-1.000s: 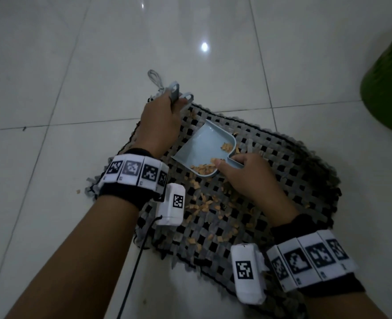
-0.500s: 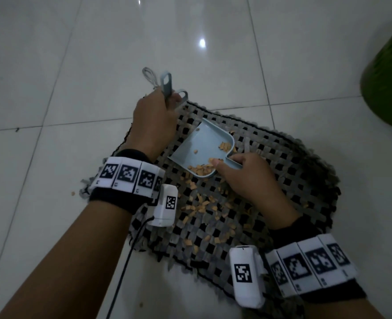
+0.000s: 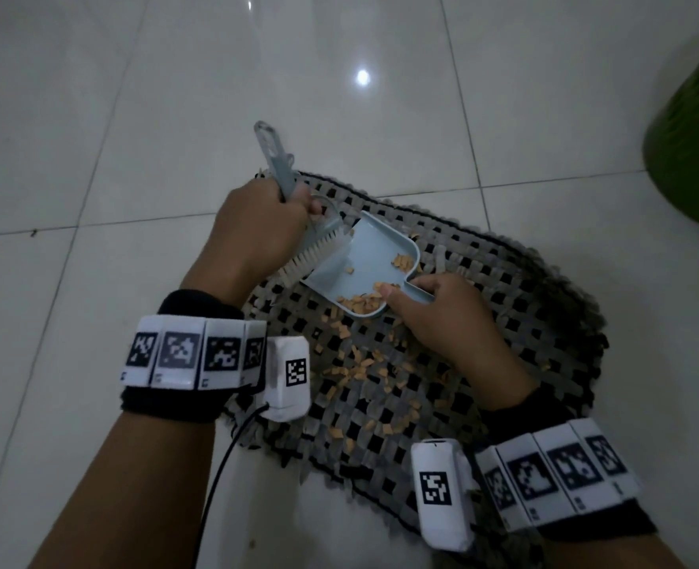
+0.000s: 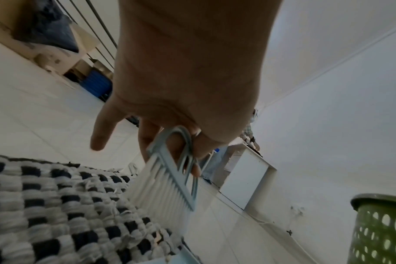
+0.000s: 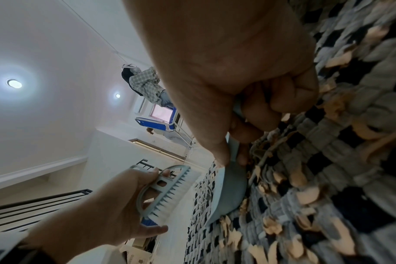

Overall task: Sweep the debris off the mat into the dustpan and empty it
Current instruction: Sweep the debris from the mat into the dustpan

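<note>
Gripping the dustpan [image 3: 364, 269] by its handle, the right hand [image 3: 438, 318] tips it on the woven mat [image 3: 503, 322] so its open lip faces the brush [image 3: 319, 248], which the left hand [image 3: 257, 232] clasps with bristles just beside that lip, seemingly lifted. Most debris [image 3: 372, 371] lies nearer the person than the dustpan, well inside the mat's fringe, with bare tile beyond and a green basket [image 4: 380, 230] well apart for emptying.

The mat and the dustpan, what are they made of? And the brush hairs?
The mat looks like soft woven cloth strips, grey and black, with frayed edges. The dustpan looks like smooth pale blue plastic, thin and moulded with a curved rim. The brush has a matching plastic back, and its white bristles look like stiff synthetic fibre, though that is hard to tell.
</note>
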Available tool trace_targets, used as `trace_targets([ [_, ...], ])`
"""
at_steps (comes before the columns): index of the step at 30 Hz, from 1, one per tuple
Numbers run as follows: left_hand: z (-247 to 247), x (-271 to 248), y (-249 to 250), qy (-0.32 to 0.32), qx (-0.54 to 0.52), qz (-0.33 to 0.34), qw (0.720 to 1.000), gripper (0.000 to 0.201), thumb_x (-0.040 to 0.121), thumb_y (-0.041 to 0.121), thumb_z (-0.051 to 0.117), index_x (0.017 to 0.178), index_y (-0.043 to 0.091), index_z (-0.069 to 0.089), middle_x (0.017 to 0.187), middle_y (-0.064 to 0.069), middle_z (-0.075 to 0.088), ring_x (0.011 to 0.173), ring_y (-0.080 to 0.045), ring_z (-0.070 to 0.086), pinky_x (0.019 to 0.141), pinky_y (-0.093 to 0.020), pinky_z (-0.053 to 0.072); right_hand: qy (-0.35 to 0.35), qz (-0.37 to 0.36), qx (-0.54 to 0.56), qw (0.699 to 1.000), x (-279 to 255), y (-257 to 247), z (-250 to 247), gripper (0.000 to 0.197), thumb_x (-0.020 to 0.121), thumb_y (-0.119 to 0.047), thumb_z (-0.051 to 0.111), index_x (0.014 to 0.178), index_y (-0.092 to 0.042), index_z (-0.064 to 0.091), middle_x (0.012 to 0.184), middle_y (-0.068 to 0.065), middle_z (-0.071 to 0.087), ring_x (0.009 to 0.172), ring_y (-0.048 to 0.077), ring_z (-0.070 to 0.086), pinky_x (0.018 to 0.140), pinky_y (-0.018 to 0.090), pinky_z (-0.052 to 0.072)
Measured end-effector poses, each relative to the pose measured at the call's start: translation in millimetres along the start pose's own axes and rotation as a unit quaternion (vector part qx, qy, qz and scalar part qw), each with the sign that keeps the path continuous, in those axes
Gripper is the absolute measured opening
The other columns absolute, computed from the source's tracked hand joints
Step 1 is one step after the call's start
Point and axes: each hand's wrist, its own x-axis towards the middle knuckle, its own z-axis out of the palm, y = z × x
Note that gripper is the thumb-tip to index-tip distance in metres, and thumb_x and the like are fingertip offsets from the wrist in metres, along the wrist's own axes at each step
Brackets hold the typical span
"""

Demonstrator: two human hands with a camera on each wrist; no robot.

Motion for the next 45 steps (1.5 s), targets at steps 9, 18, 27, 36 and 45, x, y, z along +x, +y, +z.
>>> trace_targets([
  [9,38,8,-1,0.049,0.048,0.06,0.996,0.035,0.107,0.035,0.041,0.123,0.014,0.065,0.096,-0.006,0.068,0.08,-0.019,0.054,0.069,-0.028,0.035,0.003,0.01,-0.006,1.0,-2,-2,-1,0.037,0.087,-0.058,0.067,0.067,-0.027,0.062,0.053,-0.007,0.053,0.048,0.008,0.05,0.049,0.021,0.034],
  [18,9,-6,-7,-0.015,0.004,0.023,1.0,0.035,0.106,0.04,0.04,0.091,0.029,0.069,0.088,0.005,0.064,0.071,-0.011,0.055,0.056,-0.028,0.035,0.002,0.001,-0.014,1.0,-2,-2,-1,0.039,0.088,-0.057,0.066,0.068,-0.024,0.067,0.056,-0.005,0.059,0.049,0.012,0.054,0.05,0.023,0.04],
  [27,35,-15,0,-0.069,0.026,0.069,0.995,0.032,0.105,0.044,0.042,0.092,0.021,0.061,0.081,0.001,0.061,0.072,-0.017,0.057,0.059,-0.033,0.038,-0.003,-0.008,-0.015,1.0,-7,-4,-4,0.04,0.089,-0.058,0.065,0.073,-0.021,0.07,0.06,-0.001,0.063,0.052,0.017,0.058,0.053,0.027,0.042],
  [36,19,-23,21,0.049,-0.097,0.088,0.99,0.031,0.107,0.037,0.041,0.11,0.022,0.068,0.099,0.011,0.064,0.088,-0.005,0.056,0.066,-0.008,0.038,-0.022,-0.007,0.028,0.999,-32,7,-38,0.034,0.087,-0.056,0.068,0.078,-0.024,0.075,0.064,-0.008,0.069,0.052,0.009,0.062,0.05,0.023,0.042],
  [45,56,-4,38,-0.003,-0.083,0.138,0.987,0.025,0.105,0.035,0.049,0.117,0.026,0.07,0.104,0.002,0.071,0.094,-0.015,0.062,0.068,-0.014,0.041,0.056,0.054,0.031,0.997,-72,24,-40,0.04,0.092,-0.058,0.059,0.073,-0.023,0.068,0.064,-0.001,0.066,0.054,0.016,0.061,0.052,0.027,0.043],
])
